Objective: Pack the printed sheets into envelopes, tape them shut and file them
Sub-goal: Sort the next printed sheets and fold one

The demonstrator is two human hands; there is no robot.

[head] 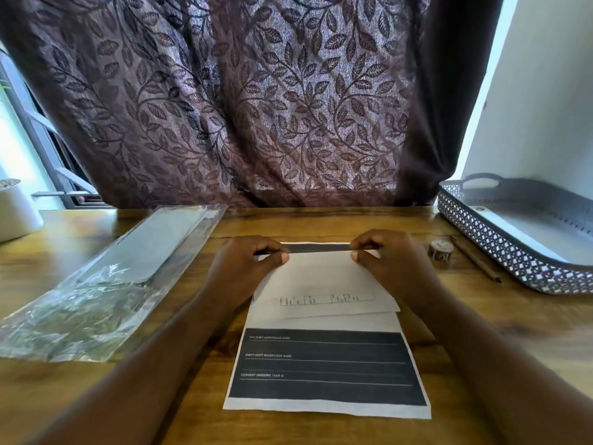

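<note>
1. Your left hand (247, 261) and right hand (391, 258) each pinch the far edge of the printed sheet (324, 364), thumb against fingertips.
2. The sheet lies on the table (513, 332) right before you, with a white flap turned over its upper part (the fold looks unfinished).
3. Nothing here is in an envelope yet; the envelope pack (128, 268) waits at your left.
4. Taping and filing remain, judging by the tape roll (440, 249) beside the tray (500, 252). The tray's white contents are unclear.
</note>
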